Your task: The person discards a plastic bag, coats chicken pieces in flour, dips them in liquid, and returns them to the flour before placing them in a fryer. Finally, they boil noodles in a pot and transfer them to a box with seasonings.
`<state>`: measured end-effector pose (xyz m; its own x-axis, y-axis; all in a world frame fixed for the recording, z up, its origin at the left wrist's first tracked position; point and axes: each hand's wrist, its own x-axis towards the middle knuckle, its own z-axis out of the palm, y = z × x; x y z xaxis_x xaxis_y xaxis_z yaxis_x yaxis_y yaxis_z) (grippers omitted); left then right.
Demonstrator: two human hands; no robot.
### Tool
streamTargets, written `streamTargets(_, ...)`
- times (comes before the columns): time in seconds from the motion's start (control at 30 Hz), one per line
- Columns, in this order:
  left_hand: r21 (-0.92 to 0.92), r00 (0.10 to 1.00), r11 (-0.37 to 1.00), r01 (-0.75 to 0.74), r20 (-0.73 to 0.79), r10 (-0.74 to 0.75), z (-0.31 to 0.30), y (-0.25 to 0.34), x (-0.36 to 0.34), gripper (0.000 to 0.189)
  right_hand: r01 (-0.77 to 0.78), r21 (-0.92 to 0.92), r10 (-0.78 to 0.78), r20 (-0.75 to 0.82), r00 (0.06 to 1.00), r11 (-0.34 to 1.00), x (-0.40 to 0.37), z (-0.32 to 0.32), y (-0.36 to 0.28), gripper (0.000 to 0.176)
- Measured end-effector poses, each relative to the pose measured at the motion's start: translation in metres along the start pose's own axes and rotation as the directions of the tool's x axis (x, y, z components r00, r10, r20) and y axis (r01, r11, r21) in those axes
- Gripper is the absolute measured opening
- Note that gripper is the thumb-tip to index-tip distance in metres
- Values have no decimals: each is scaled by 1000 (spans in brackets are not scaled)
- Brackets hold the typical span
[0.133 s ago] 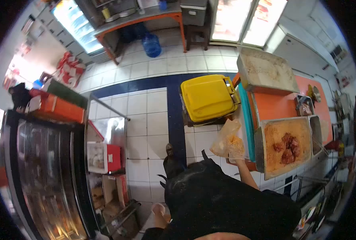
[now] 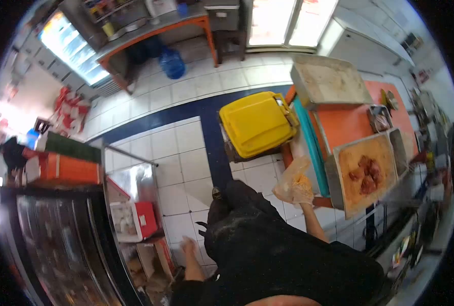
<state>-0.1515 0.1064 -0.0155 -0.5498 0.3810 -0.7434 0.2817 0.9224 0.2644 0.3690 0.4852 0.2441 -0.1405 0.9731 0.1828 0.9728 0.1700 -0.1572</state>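
Note:
My right hand (image 2: pixel 303 194) wears a clear plastic glove and is closed on a clear plastic bag (image 2: pixel 289 183) with yellowish shredded food in it. The bag hangs beside the teal edge (image 2: pixel 312 148) of the orange table. My left hand (image 2: pixel 188 246) is low at my left side, blurred by motion, so its fingers cannot be made out. To the right of the bag, dark red pieces of meat (image 2: pixel 367 175) lie in a metal tray (image 2: pixel 350 153) of pale brown powder.
A yellow-lidded bin (image 2: pixel 257 124) stands ahead. Behind the meat tray is another metal tray (image 2: pixel 331 84). At left are a glass display case (image 2: pixel 59 245) and a red and white cooler (image 2: pixel 146 220). A blue water jug (image 2: pixel 172 64) stands under the far table.
The view has shifted and turned slightly. My left hand has moved up and forward from low beside my body. My right hand still holds the bag.

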Motion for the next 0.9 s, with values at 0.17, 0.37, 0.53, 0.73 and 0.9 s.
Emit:
streamTargets(0.17,-535,911,766,-356,-382,157,-192,287,19,18,-57,-304,95,111,989,951,-45,30,3,31)
streamTargets(0.37,376,420,466,-801,-201,885,-265,399,265,11,-496,119,505,-52,862,860,-65,52,-53,37)
streamTargets(0.53,442,419,412,-797,-87,904,-270,566,162,31,-786,177,796,29,605,592,-47,131,-49,47)
streamTargets(0.73,409,381,295,-863,146,913,-217,542,177,22,-951,60,933,185,308,302,-36,165,-75,43)
streamTargets(0.9,464,531,372,-804,280,800,-200,418,218,25,-914,357,981,-38,192,193,30,163,-114,40)
